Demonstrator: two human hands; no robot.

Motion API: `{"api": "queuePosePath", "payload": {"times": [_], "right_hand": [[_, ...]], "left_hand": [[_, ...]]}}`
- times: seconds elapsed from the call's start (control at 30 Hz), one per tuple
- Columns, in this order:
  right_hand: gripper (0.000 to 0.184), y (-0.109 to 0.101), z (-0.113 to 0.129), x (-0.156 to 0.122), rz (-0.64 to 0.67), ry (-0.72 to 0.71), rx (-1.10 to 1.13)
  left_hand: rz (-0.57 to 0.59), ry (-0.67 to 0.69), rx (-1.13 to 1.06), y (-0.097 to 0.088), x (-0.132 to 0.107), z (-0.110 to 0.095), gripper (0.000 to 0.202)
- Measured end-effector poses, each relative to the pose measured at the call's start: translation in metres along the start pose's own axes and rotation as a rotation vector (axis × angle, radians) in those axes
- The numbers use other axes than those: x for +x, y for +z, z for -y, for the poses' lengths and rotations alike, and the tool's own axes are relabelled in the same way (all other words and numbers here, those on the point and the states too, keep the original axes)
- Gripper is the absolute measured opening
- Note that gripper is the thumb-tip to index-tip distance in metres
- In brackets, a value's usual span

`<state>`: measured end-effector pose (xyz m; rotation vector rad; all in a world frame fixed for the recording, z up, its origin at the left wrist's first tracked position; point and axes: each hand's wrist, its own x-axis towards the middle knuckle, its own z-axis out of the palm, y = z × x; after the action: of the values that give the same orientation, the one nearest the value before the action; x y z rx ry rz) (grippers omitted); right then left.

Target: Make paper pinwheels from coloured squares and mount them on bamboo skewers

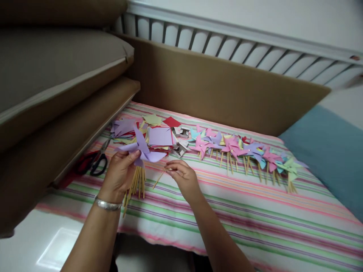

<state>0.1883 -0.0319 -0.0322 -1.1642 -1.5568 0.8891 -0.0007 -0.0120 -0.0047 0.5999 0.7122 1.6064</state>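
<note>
My left hand [121, 170] pinches a purple paper pinwheel [144, 149] near its middle, with the blades spread out to the right and up. Just right of it, my right hand [183, 175] is closed on a thin wooden stick [159, 180] that slants down to the left; its upper end lies between the fingertips. The stick and the pinwheel are apart. Below the pinwheel lies a bundle of wooden sticks [138, 182] on the striped cloth, partly hidden by my left hand. Behind the pinwheel sits a stack of purple paper squares [160, 136].
Finished-looking pinwheels [231, 145] on sticks lie in a long row at the right. Scissors [99, 160] with dark handles rest at the left. Two small open boxes [180, 147] stand beside the papers. Cushions [68, 68] rise at the left, and a brown panel [212, 87] closes the back.
</note>
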Motion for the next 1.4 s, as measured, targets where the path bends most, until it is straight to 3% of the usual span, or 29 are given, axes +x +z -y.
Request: {"api": "queuePosePath", "payload": {"times": [0.17, 0.33, 0.43, 0.53, 0.8, 1.4], "right_hand": [[0.015, -0.027, 0.010, -0.011, -0.146, 0.233, 0.234], [0.018, -0.041, 0.004, -0.015, -0.091, 0.289, 0.348], [0.015, -0.048, 0.003, -0.015, -0.069, 0.305, 0.414], [0.013, -0.054, 0.006, -0.014, -0.083, 0.338, 0.486], [0.013, -0.059, 0.011, -0.011, -0.051, 0.374, 0.602], [0.011, -0.051, 0.010, -0.009, 0.009, 0.354, 0.533]], "left_hand": [[0.195, -0.159, 0.218, 0.010, -0.011, 0.020, 0.017], [0.477, -0.259, 0.379, 0.033, -0.023, 0.037, 0.011], [0.570, -0.207, 0.437, 0.047, -0.027, 0.044, 0.007], [0.625, -0.058, 0.500, 0.056, -0.029, 0.049, 0.005], [0.586, 0.175, 0.650, 0.061, -0.031, 0.058, 0.006], [0.502, 0.360, 0.777, 0.048, -0.029, 0.054, 0.011]]}}
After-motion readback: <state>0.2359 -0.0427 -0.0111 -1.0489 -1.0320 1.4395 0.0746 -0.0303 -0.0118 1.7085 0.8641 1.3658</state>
